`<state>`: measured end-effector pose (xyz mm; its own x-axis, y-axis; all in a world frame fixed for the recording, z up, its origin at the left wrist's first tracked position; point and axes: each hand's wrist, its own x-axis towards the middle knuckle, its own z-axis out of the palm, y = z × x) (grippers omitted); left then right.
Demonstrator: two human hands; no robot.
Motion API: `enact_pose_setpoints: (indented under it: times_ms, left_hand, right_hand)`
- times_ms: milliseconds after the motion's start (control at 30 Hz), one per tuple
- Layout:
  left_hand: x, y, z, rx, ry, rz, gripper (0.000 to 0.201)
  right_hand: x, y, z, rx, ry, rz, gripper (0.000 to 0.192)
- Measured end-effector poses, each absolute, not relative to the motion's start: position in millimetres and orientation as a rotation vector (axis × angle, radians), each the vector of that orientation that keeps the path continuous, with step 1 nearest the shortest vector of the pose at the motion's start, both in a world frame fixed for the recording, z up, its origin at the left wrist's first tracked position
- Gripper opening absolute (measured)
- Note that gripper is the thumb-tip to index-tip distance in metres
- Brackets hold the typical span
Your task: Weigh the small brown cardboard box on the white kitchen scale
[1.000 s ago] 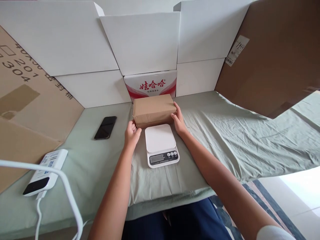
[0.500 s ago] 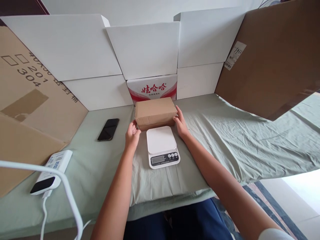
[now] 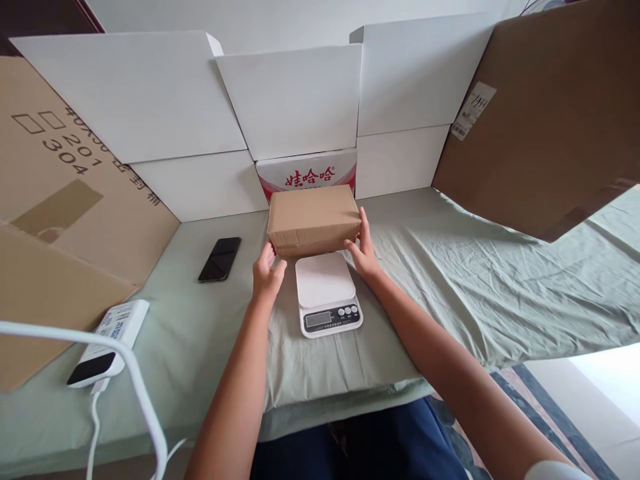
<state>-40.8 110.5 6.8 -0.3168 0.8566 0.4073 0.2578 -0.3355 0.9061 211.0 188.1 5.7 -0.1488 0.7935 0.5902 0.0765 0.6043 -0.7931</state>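
Observation:
A closed brown cardboard box (image 3: 314,217) is held between my two hands, just beyond the kitchen scale. My left hand (image 3: 267,272) grips its near left corner, fingers partly hidden behind and under the box. At the right end, my right hand (image 3: 365,250) presses the side with its fingers, the thumb at the front edge. The white kitchen scale (image 3: 326,283) stands on the green cloth between my forearms, its platform bare and its display blank. The box's front edge lies right behind the scale's platform.
A black phone (image 3: 220,259) lies to the left. Nearer me are a white power bank (image 3: 110,341) and a white cable (image 3: 135,373). White boxes (image 3: 295,100) and a red-printed carton (image 3: 310,170) line the back; large cardboard boxes (image 3: 540,120) flank both sides of the green cloth (image 3: 210,347).
The cardboard box has risen a little and come slightly toward me, now covering more of the red-printed carton's front. Both hands moved with it. The view shifted slightly.

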Motion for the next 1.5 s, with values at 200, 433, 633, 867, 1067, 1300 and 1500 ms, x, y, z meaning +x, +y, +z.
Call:
enact_pose_setpoints:
  times_ms: [200, 433, 633, 867, 1067, 1300, 1500]
  left_hand:
    - [-32, 70, 22, 1.608, 1.434, 1.784, 0.06]
    - [-21, -7, -4, 1.423, 1.516, 1.785, 0.055]
    - [-19, -15, -13, 1.4, 1.496, 1.73, 0.056]
    - [-22, -13, -16, 1.352, 1.517, 1.671, 0.053]
    - [-21, -12, -15, 1.336, 1.518, 1.67, 0.055]
    - [-21, -10, -15, 1.318, 1.506, 1.681, 0.054]
    - [-21, -12, -14, 1.316, 1.512, 1.712, 0.056]
  right_hand:
    - [222, 159, 15, -0.677, -1.619, 0.564, 0.094]
    - [255, 99, -25, -0.686, -1.704, 0.714, 0.085]
    - [256, 98, -23, -0.745, -1.617, 0.75, 0.084]
    - [252, 94, -10, -0.792, -1.603, 0.755, 0.075]
    - [250, 91, -4, -0.791, -1.607, 0.709, 0.07]
    - [248, 91, -2, -0.78, -1.601, 0.7, 0.069]
    - [248, 92, -3, -0.813, -1.564, 0.697, 0.071]
